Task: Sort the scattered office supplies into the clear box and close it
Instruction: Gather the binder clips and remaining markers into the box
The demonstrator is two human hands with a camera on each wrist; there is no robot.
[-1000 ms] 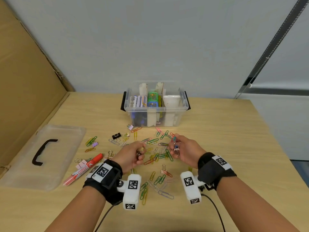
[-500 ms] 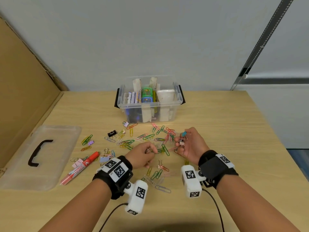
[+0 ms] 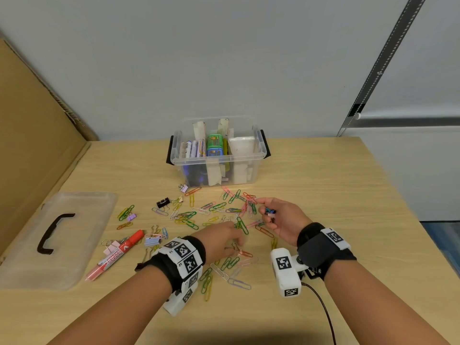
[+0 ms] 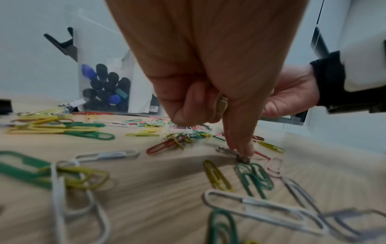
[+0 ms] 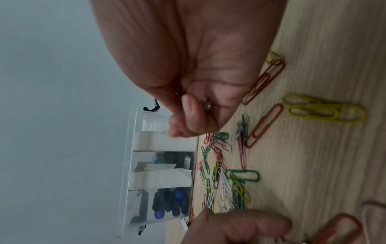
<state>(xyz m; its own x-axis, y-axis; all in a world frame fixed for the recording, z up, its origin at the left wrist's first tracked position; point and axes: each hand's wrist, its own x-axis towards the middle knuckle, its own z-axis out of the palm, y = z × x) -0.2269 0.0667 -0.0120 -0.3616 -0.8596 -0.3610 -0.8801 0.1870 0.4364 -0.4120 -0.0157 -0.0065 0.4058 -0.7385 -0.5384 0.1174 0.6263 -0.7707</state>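
The clear box (image 3: 258, 155) stands open at the back centre, with pens and cards in its compartments. Coloured paper clips (image 3: 219, 207) lie scattered in front of it. My left hand (image 3: 235, 245) is down on the table. Its extended finger presses a small metal binder clip (image 4: 240, 155), while its curled fingers keep a tan clip (image 4: 222, 105) tucked in. My right hand (image 3: 267, 214) hovers palm-up to the right, fingers curled round small binder clips (image 3: 270, 212); in the right wrist view only a metal bit (image 5: 206, 104) of them shows.
The box lid (image 3: 82, 220) with a black handle lies at the left beside a cardboard wall (image 3: 29, 135). A red marker (image 3: 117, 255), a black binder clip (image 3: 163, 202) and pastel binder clips (image 3: 151, 241) lie left of my hands. Bare table shows at the right.
My left hand has turned palm-down and dropped to the table, its finger landing on a small binder clip. The right hand has stayed in place, still holding its clips.
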